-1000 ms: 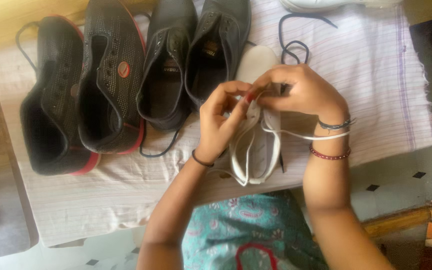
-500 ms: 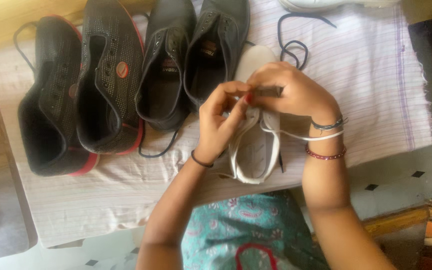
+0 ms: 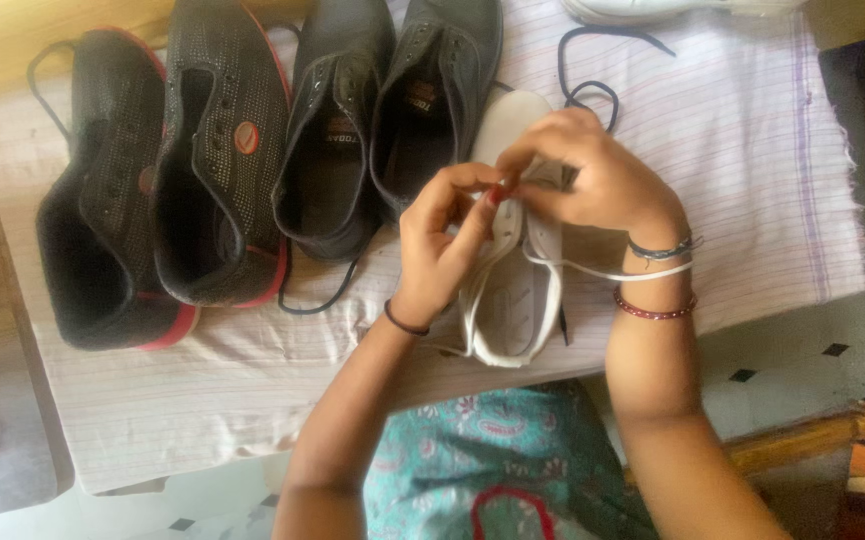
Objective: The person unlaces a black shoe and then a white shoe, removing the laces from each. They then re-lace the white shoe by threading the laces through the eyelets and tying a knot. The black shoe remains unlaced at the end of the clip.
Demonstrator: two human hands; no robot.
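1. Cloth (image 3: 753, 170), pale and finely striped with a frayed right edge, covers the raised surface that all the shoes rest on.
2. Two black mesh sneakers (image 3: 168, 180) with red-trimmed soles lie side by side at the left, openings up and laces out.
3. Two dark leather lace-up shoes (image 3: 383, 120) sit just right of them, tongues pulled open.
4. A white canvas shoe (image 3: 513, 290) lies at the cloth's near edge, toe pointing away, beneath both hands.
5. The right hand (image 3: 598, 180) curls over the shoe's eyelet area, fingertips pressed together in a pinch on the white lace (image 3: 603, 270), which trails flat across that wrist.
6. The left hand (image 3: 443, 240) meets it from the left, thumb and forefinger closed on the same lace.
7. A dark navy lace (image 3: 593, 95) coils loose on the cloth behind the hands.
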